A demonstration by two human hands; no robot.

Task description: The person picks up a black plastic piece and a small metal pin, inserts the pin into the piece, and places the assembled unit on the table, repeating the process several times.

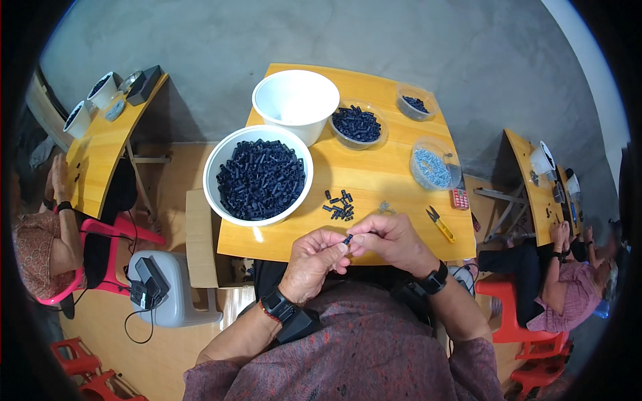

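Close to my body at the table's near edge, my left hand (315,262) pinches a small black plastic tube-shaped part (348,239) between thumb and fingers. My right hand (391,242) is closed in a pinch right against that part; whatever lies between its fingertips is too small to make out. Just beyond my hands lies a loose group of similar black parts (340,208). Beside it is a little pile of small metal pieces (385,207). Yellow-handled thread snips (441,224) lie to the right of my right hand.
On the yellow table (294,243) stand a white tub of black parts (211,175), another white tub (295,97), and clear bowls with black parts (356,124) and pale blue pieces (433,167). A red calculator (459,198) lies at the right edge. People sit at side tables left and right.
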